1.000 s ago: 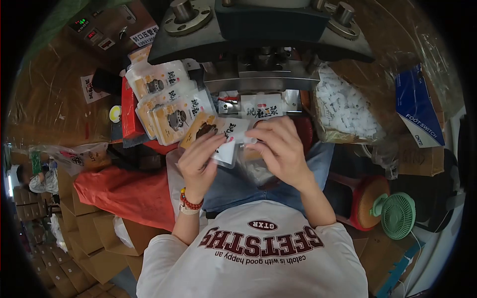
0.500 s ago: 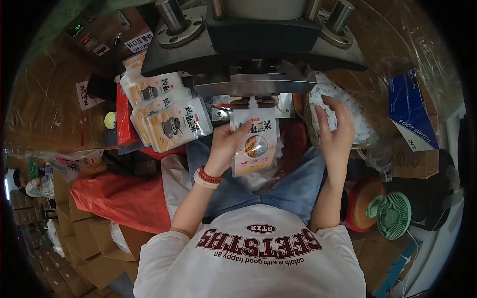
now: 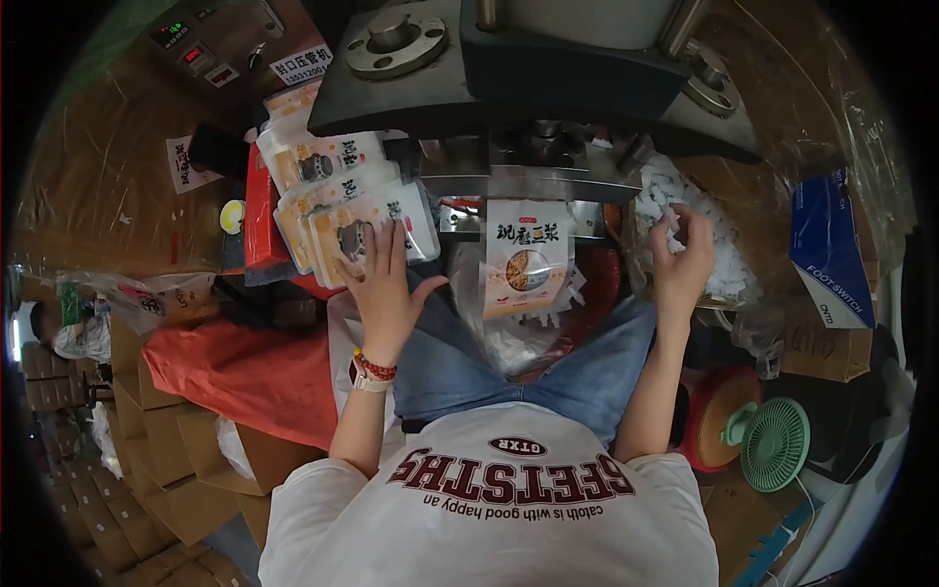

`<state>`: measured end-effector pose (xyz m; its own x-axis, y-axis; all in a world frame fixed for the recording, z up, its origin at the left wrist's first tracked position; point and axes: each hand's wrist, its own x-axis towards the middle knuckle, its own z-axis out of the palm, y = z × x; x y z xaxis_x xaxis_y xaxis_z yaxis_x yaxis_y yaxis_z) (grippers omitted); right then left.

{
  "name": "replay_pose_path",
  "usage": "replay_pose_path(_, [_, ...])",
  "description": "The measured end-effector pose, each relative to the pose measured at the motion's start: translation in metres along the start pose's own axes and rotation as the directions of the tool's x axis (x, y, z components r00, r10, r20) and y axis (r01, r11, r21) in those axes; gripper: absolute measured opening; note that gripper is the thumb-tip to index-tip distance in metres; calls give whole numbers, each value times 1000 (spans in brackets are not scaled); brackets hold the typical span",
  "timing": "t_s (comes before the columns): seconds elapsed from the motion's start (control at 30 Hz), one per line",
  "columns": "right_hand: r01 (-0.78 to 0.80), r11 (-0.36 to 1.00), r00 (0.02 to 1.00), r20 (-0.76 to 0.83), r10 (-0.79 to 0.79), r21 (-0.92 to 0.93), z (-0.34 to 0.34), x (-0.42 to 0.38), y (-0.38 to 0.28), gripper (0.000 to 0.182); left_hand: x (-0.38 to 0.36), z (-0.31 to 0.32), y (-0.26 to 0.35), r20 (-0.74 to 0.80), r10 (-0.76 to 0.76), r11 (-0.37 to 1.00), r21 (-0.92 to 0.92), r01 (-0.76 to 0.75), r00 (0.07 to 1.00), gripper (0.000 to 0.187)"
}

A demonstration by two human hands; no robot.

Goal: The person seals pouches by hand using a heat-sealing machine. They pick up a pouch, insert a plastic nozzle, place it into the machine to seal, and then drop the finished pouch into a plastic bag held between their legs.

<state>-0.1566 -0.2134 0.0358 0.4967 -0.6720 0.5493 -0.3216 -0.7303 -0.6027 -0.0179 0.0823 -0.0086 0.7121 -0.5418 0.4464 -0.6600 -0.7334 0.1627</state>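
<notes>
My left hand (image 3: 380,298) lies with fingers spread on the top pouch (image 3: 416,220) of an overlapping stack of printed pouches at the left. In the middle, a single white and orange printed pouch (image 3: 526,259) hangs from the front of the press machine (image 3: 558,181), its top edge at the metal jaw; neither hand touches it. My right hand (image 3: 682,259) is at the near side of a heap of small white plastic pieces (image 3: 699,220), thumb and fingers pinched on one small white plastic piece (image 3: 674,230).
A red box (image 3: 262,230) stands beside the pouch stack. The control panel (image 3: 210,49) is at the upper left. A blue and white foot switch box (image 3: 831,249) and a green fan (image 3: 775,443) stand at the right. Clear plastic (image 3: 499,338) with white scraps lies between the legs.
My left hand has let go of the single pouch, which now hangs at the machine, and moved left onto the stack. My right hand's open fingers have closed on a white piece. The view has shifted.
</notes>
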Motion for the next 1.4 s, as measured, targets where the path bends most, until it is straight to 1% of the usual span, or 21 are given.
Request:
replay_pose_path(0.03, [0,1000,1000,-2,0,5,-5,0,-14,19,-4,-2,-8,-36,95,974,212,-86,995,52])
replay_pose_path(0.07, [80,985,996,20,-84,150,-10,-3,-31,19,-8,-4,-15,-34,103,972,214,-93,994,52])
replay_pose_path(0.13, [165,909,973,86,-213,383,-21,-16,-66,22,-16,-8,-21,60,29,956,-294,-10,998,47])
replay_pose_path(0.27, [557,792,794,119,-596,251,-13,-41,-103,31,-16,-20,-1,111,-84,826,-548,131,990,47])
replay_pose_path(0.33, [578,782,765,179,-619,233,5,-52,-102,35,-13,-16,5,-132,69,969,-228,-98,989,46])
replay_pose_path(0.43, [641,735,684,272,-677,220,13,-52,-103,33,-4,11,-26,-119,76,994,-66,-84,990,47])
replay_pose_path(0.5, [516,767,751,230,-619,382,6,-57,-101,29,-1,3,-36,-70,72,991,-110,-80,995,42])
replay_pose_path(0.6, [507,791,765,243,-596,343,6,-59,-96,28,5,-13,-37,88,-6,935,-352,37,996,37])
replay_pose_path(0.7, [546,809,821,55,-569,217,-8,-54,-105,28,4,-40,-2,-112,7,863,-501,-62,994,38])
replay_pose_path(0.83, [611,773,758,156,-633,168,-9,-53,-109,29,4,-61,35,-188,164,879,-417,-230,968,42])
replay_pose_path(0.87, [605,745,719,209,-663,280,-13,-50,-108,29,6,-66,37,-190,164,877,-421,-231,968,42])
replay_pose_path(1.0, [439,702,701,275,-658,561,-32,-35,-97,33,9,-69,47,-82,252,710,-662,-242,964,36])
replay_pose_path(1.03, [436,706,704,277,-654,557,-30,-35,-94,33,8,-59,53,-27,201,633,-759,-150,979,30])
replay_pose_path(1.07, [362,796,763,337,-552,486,-25,-35,-89,34,6,-47,59,37,155,543,-838,-54,987,25])
replay_pose_path(1.1, [280,869,810,385,-442,409,-21,-34,-86,34,3,-28,62,301,79,404,-881,245,950,14])
replay_pose_path(1.13, [278,869,811,385,-441,408,-21,-33,-83,34,0,-11,64,302,80,404,-881,246,950,14])
replay_pose_path(1.2, [218,932,917,266,-297,289,-24,-23,-70,33,4,15,69,605,-76,185,-772,607,793,23])
replay_pose_path(1.23, [210,952,944,206,-257,224,-29,-17,-62,31,16,11,64,697,-20,137,-709,692,717,23])
replay_pose_path(1.27, [198,971,961,170,-219,130,-32,-11,-53,30,24,14,66,698,-20,136,-707,694,716,23])
replay_pose_path(1.33, [187,977,980,90,-179,-97,-27,3,-33,26,40,23,72,693,-86,-236,-712,662,715,21])
replay_pose_path(1.4, [193,957,969,195,-152,-215,9,3,14,26,49,30,71,699,-79,-266,-702,661,711,22])
